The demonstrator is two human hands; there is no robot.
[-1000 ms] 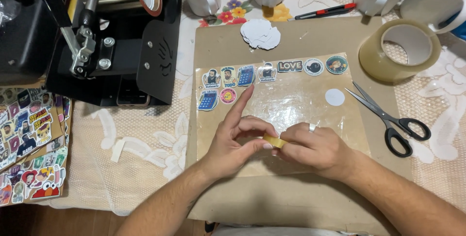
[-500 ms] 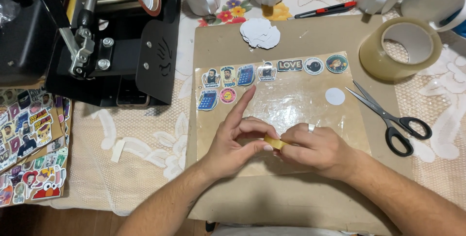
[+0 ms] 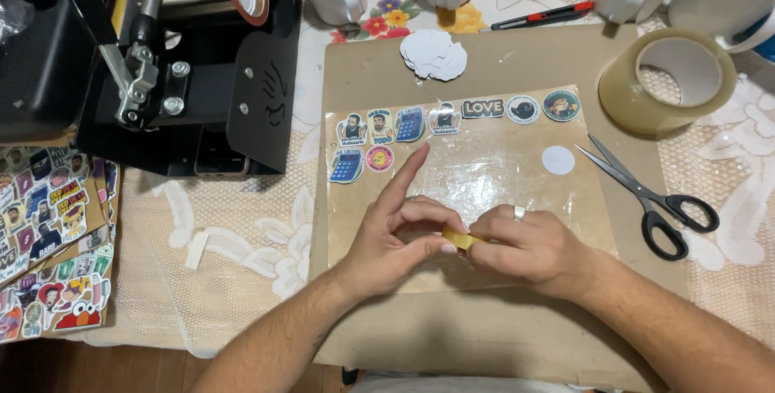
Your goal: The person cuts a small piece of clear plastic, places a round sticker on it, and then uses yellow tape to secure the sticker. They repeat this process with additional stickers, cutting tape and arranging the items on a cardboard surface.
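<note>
While pinched between left hand [image 3: 395, 235] and right hand [image 3: 525, 249], small yellow sticker [image 3: 458, 239], possibly half-peeled, held above clear film [image 3: 492, 175]. Nine stickers already placed along film's top; most of sheet bare. Scissors [image 3: 650, 195], tape roll [image 3: 668, 79] right.

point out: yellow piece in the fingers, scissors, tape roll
yellow piece [image 3: 462, 239], head view, on its visible middle between both hands' fingertips
scissors [image 3: 628, 184], head view, near the blades' pivot
tape roll [image 3: 620, 90], head view, on its left outer wall
</note>
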